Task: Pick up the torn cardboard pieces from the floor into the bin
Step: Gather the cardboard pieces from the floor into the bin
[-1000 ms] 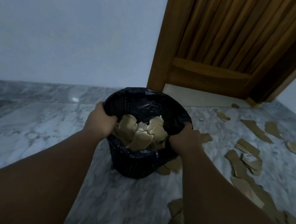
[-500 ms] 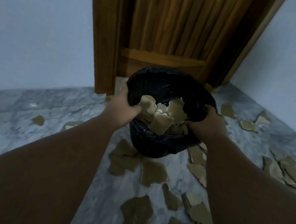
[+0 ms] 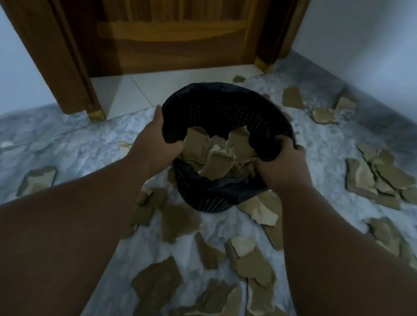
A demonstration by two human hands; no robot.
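Both hands grip the bin point(image 3: 225, 111) by its rim — left hand point(image 3: 157, 140) curled over the left edge, right hand point(image 3: 281, 164) over the right; it stands on the floor point(image 3: 80, 148) before a door point(image 3: 170, 15), part-filled with cardboard; more cardboard pieces point(image 3: 252, 268) lie scattered around it — near and right.

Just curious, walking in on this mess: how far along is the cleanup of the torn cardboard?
Partly done. The bin already holds a heap of cardboard pieces. In hand: the left hand and right hand grip the bin's rim. Left: many torn pieces scattered on the floor around it.
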